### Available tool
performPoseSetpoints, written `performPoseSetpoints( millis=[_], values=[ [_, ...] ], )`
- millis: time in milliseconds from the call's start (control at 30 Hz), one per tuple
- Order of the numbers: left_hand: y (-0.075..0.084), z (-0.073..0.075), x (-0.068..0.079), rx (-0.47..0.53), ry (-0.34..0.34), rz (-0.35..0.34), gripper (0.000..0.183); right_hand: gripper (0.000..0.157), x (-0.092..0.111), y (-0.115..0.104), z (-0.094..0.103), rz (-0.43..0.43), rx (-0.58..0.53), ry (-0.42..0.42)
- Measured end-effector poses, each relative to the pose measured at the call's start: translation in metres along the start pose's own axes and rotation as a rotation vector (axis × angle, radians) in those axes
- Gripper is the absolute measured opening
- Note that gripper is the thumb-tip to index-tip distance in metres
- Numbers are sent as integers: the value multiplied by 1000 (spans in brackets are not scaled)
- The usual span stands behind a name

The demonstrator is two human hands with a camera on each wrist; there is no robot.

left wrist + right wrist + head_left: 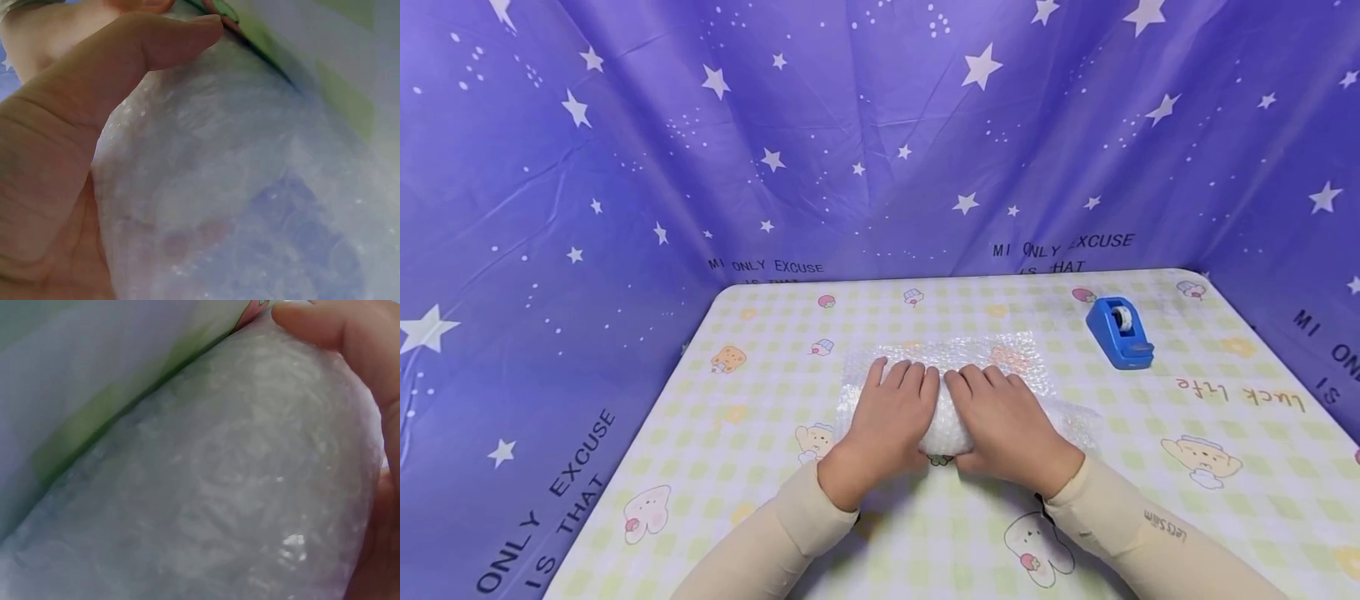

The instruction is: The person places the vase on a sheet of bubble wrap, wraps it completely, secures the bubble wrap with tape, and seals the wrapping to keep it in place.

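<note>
Both hands grip a rolled bundle of clear bubble wrap [946, 427] on the table. My left hand [891, 421] curls over its left part, fingers on the far side. In the left wrist view, the left thumb [181, 40] lies along the near edge of the bubble wrap. My right hand [1007, 429] holds the right part the same way, close beside the left. The right thumb [312, 325] presses the near side in the right wrist view. Beyond the fingers a flat stretch of the bubble wrap spreads over the tablecloth. Whatever lies inside the roll is hidden by the layers.
A blue tape dispenser [1120, 333] with a roll of tape stands at the back right of the table. Under everything lies a green-and-white checked tablecloth [700, 467] with cartoon prints. Purple star-patterned curtains [865, 125] enclose the table's back and sides.
</note>
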State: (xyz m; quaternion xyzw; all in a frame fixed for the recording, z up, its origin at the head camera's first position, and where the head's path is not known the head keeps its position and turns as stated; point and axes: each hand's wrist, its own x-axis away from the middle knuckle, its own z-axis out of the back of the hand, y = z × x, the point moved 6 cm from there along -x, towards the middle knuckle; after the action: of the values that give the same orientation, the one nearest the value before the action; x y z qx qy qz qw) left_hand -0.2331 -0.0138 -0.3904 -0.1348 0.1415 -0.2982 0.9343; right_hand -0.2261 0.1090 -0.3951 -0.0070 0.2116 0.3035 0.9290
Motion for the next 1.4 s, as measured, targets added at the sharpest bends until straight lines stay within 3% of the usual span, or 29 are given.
performPoseSetpoints(
  millis=[200,333,533,733,933,1167,1400],
  values=[
    [4,3,2,-70,49,7,126,101,-2,2,-1,-1,-22,-9],
    [9,7,4,-101,118,-10,127,101,-3,4,-2,1,-44,-3],
    [12,9,5,-116,225,-7,116,97,-4,6,-1,6,-62,14],
    [12,9,3,-111,287,-9,97,95,-4,6,-2,8,-63,12],
    [12,8,1,-118,274,-26,98,94,-4,7,-2,6,-66,11],
    [10,8,-1,-80,264,-46,95,107,-2,9,-1,-6,-81,0],
    [8,6,-4,-48,208,-45,99,109,-2,12,1,-6,-120,-5]
  ],
)
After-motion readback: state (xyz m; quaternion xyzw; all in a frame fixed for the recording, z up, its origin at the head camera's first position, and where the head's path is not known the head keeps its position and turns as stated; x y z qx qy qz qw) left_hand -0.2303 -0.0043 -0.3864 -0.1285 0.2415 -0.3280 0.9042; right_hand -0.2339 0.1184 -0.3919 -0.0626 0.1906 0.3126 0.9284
